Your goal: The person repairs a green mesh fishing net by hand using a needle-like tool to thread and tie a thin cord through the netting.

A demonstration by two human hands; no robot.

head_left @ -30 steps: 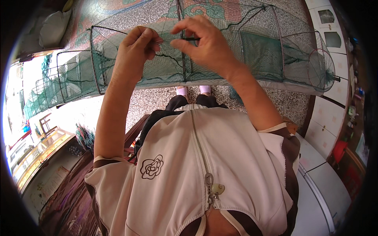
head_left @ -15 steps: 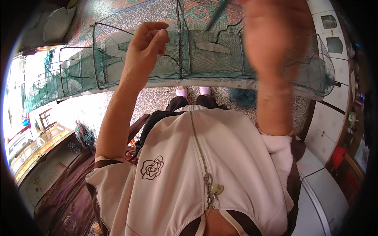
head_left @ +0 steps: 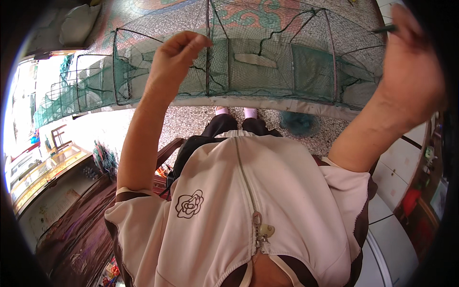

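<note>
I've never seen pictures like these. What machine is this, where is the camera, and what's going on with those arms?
There is no machine here, just a person using two bare hands. The camera sits on the person's head and looks down, so their own pale zipped top fills the lower part; its wide lens bends straight edges. In front, a long green mesh net on dark frames lies across a pale surface. The left hand is pinched beside a dark rod of the frame; whether anything thin is between its fingers is too small to tell. The right hand, out to the right, holds a slim dark green tool.
</note>
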